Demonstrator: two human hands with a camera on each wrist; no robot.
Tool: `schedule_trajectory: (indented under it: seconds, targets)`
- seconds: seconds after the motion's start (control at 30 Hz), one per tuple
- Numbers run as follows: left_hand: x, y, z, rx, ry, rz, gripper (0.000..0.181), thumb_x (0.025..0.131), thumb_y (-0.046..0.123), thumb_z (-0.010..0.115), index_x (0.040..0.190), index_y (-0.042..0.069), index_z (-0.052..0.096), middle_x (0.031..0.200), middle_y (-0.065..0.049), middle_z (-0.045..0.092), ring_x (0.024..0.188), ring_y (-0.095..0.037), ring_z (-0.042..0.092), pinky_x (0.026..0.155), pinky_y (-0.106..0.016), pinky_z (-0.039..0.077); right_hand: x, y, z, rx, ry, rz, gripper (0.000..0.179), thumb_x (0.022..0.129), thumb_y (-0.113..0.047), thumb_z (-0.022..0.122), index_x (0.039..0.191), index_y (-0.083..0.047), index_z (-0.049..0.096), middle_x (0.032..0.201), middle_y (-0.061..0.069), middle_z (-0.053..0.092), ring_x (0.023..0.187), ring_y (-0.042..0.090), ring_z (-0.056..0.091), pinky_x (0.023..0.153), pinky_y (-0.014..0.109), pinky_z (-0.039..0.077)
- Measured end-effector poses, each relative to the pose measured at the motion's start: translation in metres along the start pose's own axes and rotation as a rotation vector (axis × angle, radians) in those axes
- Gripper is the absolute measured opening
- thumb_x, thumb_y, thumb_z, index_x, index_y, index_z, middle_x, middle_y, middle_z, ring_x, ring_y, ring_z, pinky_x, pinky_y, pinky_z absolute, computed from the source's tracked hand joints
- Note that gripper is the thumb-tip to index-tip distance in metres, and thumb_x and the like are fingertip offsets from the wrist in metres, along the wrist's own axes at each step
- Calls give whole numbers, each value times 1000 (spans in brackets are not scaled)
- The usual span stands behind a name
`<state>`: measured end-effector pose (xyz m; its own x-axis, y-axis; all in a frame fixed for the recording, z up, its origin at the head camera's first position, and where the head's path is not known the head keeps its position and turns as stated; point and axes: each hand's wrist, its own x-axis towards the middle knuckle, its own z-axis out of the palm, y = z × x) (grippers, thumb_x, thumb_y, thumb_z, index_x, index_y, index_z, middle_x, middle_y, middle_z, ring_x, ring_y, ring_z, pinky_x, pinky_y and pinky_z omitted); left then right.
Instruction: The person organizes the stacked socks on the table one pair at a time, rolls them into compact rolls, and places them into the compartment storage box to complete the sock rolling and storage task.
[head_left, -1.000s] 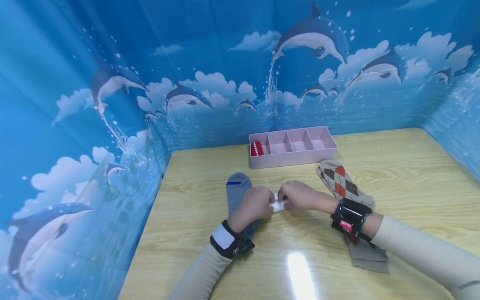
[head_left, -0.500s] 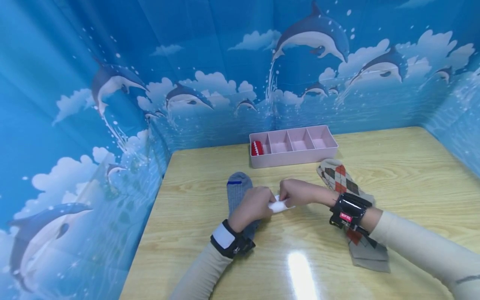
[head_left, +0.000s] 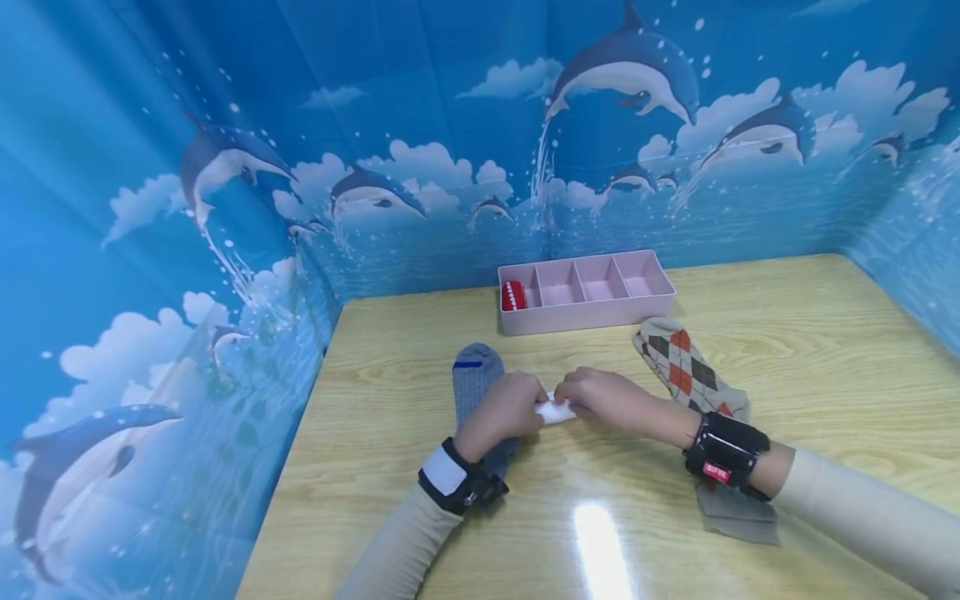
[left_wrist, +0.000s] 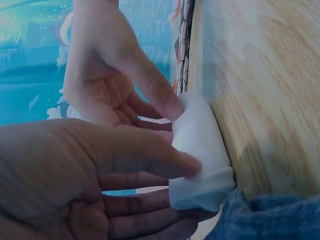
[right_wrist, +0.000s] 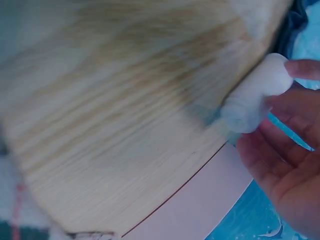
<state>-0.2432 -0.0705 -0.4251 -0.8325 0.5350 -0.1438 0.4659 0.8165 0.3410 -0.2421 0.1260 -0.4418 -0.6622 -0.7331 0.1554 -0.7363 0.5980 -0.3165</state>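
Observation:
A rolled white sock [head_left: 554, 411] lies low over the table between both hands. My left hand [head_left: 510, 408] pinches one end, thumb on top and fingers beneath, as the left wrist view shows on the white roll [left_wrist: 200, 137]. At the other end my right hand [head_left: 606, 398] holds it between thumb and fingers; its coiled end shows in the right wrist view. Under my left hand and wrist lies a grey sock [head_left: 477, 375] with a blue stripe, partly hidden. An argyle sock [head_left: 686, 367] in beige, brown and orange lies flat beneath my right wrist, its middle covered.
Behind the hands stands a pink divided box [head_left: 588, 319] near the table's back edge. A red rolled item [head_left: 513, 296] with white marks sits in its leftmost compartment. A dolphin-print curtain [head_left: 450, 167] hangs around the wooden table [head_left: 390, 350].
My right wrist and forearm have shifted right, and the right fingers have changed their place along the white roll. My left hand stays almost still. The other socks and box have not moved.

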Motion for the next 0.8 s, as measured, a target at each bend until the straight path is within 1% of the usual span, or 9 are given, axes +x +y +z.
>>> schedule_trajectory:
  seconds: [0.1,0.2,0.3,0.4,0.5,0.57,0.63,0.73,0.8]
  targets:
    - [0,0,0,-40,-9,-12,20,81,6,76,65,13,66,58,9,44,53,-7,38,52,-19,29,-6,0,3,-74,48,-55,27,80,-6,82,105,-7,73,103,6,71,94,21,66,78,33,59]
    - [0,-1,1,-59,-11,-19,17,81,5,75,68,13,68,59,8,45,54,-7,39,53,-19,30,-7,3,8,-102,77,-101,33,76,-3,84,106,-7,72,103,7,71,95,21,67,80,34,59]
    - [1,-1,2,-65,-19,-26,16,79,2,74,68,12,68,60,8,45,55,-7,40,52,-20,29,-5,6,11,-106,77,-122,34,75,2,82,106,-8,71,101,6,72,93,21,68,79,34,59]
    - [1,0,2,-76,-30,-49,15,77,0,74,71,13,70,61,8,47,56,-7,42,52,-20,30,-3,7,10,-75,47,-110,31,76,2,81,104,-9,72,98,6,73,89,19,69,76,32,58]
    - [2,1,3,-105,-30,-71,15,76,-2,75,73,12,71,63,7,53,58,-8,46,54,-20,34,2,7,5,1,-3,-80,30,76,2,80,103,-8,74,99,6,75,89,20,70,77,33,59]
    - [2,2,4,-97,-20,-68,11,78,0,76,74,10,72,64,6,56,58,-9,48,56,-21,37,5,9,2,75,-45,-58,28,78,3,79,104,-8,75,100,6,76,91,19,71,78,33,59]
    - [2,2,4,-88,-7,-70,10,79,2,77,74,10,72,66,5,58,60,-11,49,60,-22,38,10,13,-1,161,-86,-42,26,80,4,76,104,-6,76,100,5,77,91,17,71,80,33,58]
    - [2,2,5,-68,6,-71,10,79,5,78,75,10,70,67,5,59,62,-11,50,63,-23,39,16,20,-5,318,-150,-6,21,84,7,71,102,-4,76,98,5,77,90,15,70,80,30,57]
    - [2,3,5,-85,9,-83,12,77,5,81,80,11,71,71,5,63,65,-10,51,63,-22,40,20,25,-8,411,-180,20,19,84,8,71,100,-2,76,96,6,77,87,15,69,79,29,56]
